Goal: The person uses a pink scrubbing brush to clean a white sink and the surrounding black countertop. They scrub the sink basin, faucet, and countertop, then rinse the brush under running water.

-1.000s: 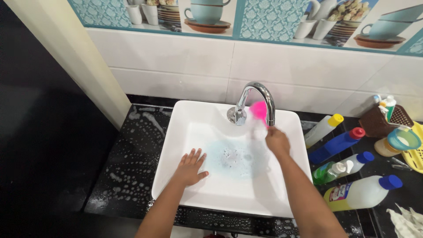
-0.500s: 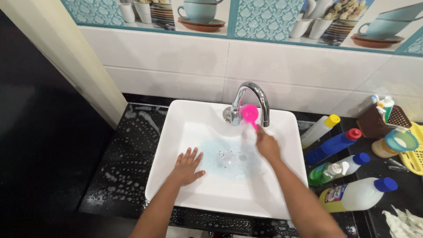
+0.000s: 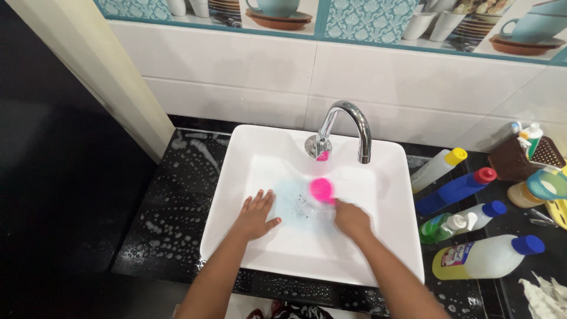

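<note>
Head view: a person leans over a white sink (image 3: 390, 195) set in a black, suds-speckled counter (image 3: 171, 218). The left hand (image 3: 255, 216) lies flat and released, fingers spread, on the basin floor beside a pale blue foamy patch (image 3: 295, 207). The right hand (image 3: 351, 218) is clenched around a pink brush (image 3: 322, 190), its head low over the middle of the basin, just below the chrome tap (image 3: 348, 127). Bottles (image 3: 472, 221) lie on the counter to the right.
</note>
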